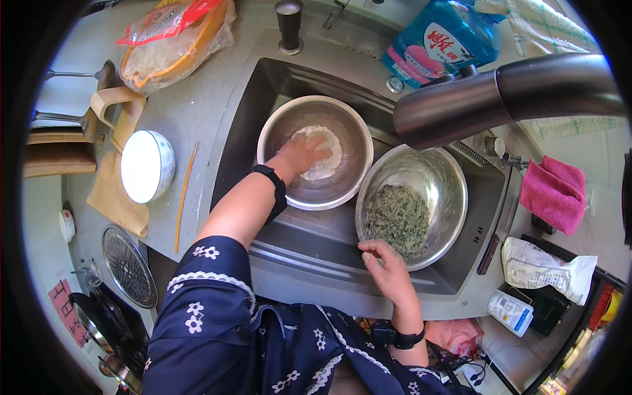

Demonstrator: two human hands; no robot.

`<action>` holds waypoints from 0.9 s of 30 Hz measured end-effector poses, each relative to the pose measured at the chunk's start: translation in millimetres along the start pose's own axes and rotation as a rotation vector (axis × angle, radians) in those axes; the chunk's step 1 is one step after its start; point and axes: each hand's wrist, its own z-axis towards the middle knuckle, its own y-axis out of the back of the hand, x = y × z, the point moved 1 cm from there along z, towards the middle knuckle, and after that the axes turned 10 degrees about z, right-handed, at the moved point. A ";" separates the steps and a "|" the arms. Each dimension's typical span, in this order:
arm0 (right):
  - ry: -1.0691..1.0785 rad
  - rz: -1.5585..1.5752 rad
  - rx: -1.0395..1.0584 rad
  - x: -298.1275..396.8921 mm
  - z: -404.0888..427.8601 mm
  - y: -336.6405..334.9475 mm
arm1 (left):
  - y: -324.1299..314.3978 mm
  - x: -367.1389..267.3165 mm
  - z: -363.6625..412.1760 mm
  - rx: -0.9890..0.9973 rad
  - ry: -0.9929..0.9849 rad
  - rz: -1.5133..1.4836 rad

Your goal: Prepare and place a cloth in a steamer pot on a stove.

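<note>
Two metal bowls stand in the dark sink (pixel 316 252). My left hand (pixel 306 153) reaches into the left steel bowl (pixel 266 123), its fingers spread on white flour (pixel 330 165); whether anything lies beneath the palm is hidden. The right steel bowl (pixel 452 197) holds a green and whitish chopped mixture (pixel 397 217). Beside that bowl's near rim is my right hand (pixel 385 266), fingers curled, apart and dusted with flour, with nothing in them. Both wrists wear black bands.
A black faucet (pixel 459 106) juts over the sink from the right. On the left counter are a white bowl (pixel 148 168), a thin wooden stick (pixel 186 197) and a bagged orange basket (pixel 173 49). A blue detergent bottle (pixel 444 44) and a pink cloth (pixel 553 195) are on the right.
</note>
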 end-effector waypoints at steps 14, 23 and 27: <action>0.169 -0.019 0.002 29.1 -16.6 7.0 | 64.9 -1.9 -52.6 -0.382 0.646 -0.675; 0.272 -0.023 0.006 45.1 -42.3 13.1 | 143.2 -18.4 -87.7 -0.651 0.490 -0.845; 0.269 -0.006 0.015 42.8 -50.6 11.3 | 103.0 -25.9 -83.0 -0.901 0.410 -1.038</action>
